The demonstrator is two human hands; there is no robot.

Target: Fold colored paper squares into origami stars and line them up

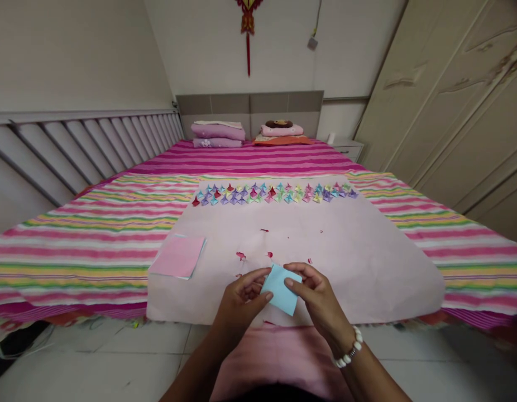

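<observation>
Between my two hands is a light blue square of paper (280, 291), held tilted above the near part of a large pale pink sheet (367, 268). My left hand (244, 298) pinches its left edge, thumb on top. On the right side, my right hand (315, 293) grips the paper with the thumb on its face and fingers behind. A stack of paper squares (178, 255), pink on top, lies at the sheet's left side. Small folded paper pieces (253, 193) in many colours stand in rows along the far edge.
Torn red marks or scraps (240, 256) dot the middle of the sheet. Under it is a striped bedspread (95, 240). Folded bedding (219, 134) and a second pile (282, 133) sit by the headboard (283, 106). A railing (95, 145) runs along the left, a wardrobe (451, 100) along the right.
</observation>
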